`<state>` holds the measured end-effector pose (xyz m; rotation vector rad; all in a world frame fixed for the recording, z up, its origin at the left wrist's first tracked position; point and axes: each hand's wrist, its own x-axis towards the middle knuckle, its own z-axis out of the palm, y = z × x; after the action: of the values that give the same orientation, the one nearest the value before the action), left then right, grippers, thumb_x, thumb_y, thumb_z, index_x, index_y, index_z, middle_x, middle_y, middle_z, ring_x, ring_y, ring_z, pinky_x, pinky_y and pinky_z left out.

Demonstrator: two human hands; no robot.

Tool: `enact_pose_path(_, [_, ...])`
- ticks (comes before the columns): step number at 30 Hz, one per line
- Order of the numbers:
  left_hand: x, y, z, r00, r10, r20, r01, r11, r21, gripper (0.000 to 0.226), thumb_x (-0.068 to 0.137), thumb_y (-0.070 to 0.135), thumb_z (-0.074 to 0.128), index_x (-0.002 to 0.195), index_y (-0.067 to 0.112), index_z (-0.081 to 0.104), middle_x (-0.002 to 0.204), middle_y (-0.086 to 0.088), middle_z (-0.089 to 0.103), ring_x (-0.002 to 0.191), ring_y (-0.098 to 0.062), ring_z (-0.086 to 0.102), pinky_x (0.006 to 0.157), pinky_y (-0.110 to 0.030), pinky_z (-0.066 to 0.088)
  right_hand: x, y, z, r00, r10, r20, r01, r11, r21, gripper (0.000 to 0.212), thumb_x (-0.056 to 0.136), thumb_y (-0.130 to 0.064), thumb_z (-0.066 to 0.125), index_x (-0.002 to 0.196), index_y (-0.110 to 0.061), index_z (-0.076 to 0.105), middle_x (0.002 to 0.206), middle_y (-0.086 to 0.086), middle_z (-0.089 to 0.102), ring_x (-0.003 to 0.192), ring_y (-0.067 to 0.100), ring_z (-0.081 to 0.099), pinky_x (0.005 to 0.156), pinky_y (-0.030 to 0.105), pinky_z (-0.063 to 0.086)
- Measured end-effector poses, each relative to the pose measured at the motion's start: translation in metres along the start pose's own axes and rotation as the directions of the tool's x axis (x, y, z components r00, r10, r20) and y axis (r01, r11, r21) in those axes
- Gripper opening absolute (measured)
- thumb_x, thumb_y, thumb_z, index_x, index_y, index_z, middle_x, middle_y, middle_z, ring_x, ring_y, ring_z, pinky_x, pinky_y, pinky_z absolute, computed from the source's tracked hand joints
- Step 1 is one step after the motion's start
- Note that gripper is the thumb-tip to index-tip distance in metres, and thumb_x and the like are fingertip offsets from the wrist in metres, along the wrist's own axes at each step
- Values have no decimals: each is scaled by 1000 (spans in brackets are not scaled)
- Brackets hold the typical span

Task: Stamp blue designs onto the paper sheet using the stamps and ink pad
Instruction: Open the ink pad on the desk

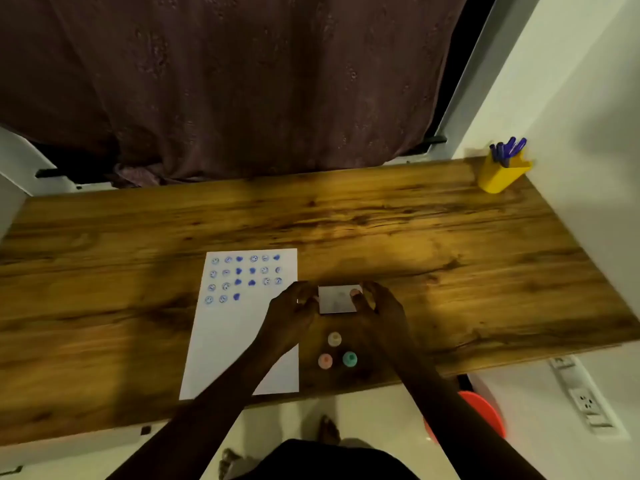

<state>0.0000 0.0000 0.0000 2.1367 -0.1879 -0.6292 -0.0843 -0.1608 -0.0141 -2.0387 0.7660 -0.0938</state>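
Observation:
A white paper sheet (242, 344) lies on the wooden table (450, 258), with several blue smiley and heart prints in rows across its top part. Just right of the sheet sits a small white rectangular ink pad case (337, 301). My left hand (292, 313) grips its left edge and my right hand (379, 306) grips its right edge, thumb on top. Three small round stamps stand nearer to me: a cream stamp (334, 339), a pink stamp (325, 361) and a teal stamp (349, 359).
A yellow cup (502, 176) holding blue pens stands at the far right corner beside a white wall. A dark curtain hangs behind the table. An orange tub (485, 410) and a power strip (585, 400) lie on the floor at right.

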Motion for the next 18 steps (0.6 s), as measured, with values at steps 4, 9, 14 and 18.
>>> enact_pose_path(4, [4, 1, 9, 999, -44, 23, 45, 999, -16, 37, 103, 22, 56, 139, 17, 57, 144, -8, 61, 129, -28, 59, 108, -44, 50, 7, 10, -2, 998, 52, 34, -51, 998, -21, 47, 100, -43, 54, 140, -19, 53, 141, 6, 59, 127, 24, 56, 98, 29, 39])
enact_pose_path(9, [14, 1, 18, 998, -65, 8, 65, 998, 5, 35, 103, 25, 57, 137, 16, 59, 141, -8, 62, 127, -27, 60, 107, -40, 50, 9, 15, -1, 994, 49, 93, -52, 998, 25, 45, 101, -41, 54, 140, -18, 52, 138, 6, 61, 126, 24, 57, 102, 33, 42])
enact_pose_path(14, [19, 0, 22, 997, -77, 30, 77, 997, -4, 32, 101, 24, 58, 132, 18, 60, 133, -5, 66, 99, -13, 63, 77, -25, 51, 12, 12, 4, 994, 46, 97, -49, 998, 31, 48, 102, -38, 53, 145, -19, 45, 142, 5, 58, 130, 24, 54, 108, 39, 42])
enact_pose_path(18, [22, 1, 23, 995, -91, 37, 93, 994, -55, 36, 100, 21, 58, 137, 18, 58, 137, -5, 63, 107, -13, 58, 73, -18, 45, 12, 11, 5, 995, 57, 85, -61, 997, 41, 49, 101, -38, 55, 144, -18, 45, 142, 7, 57, 130, 25, 54, 108, 42, 44])
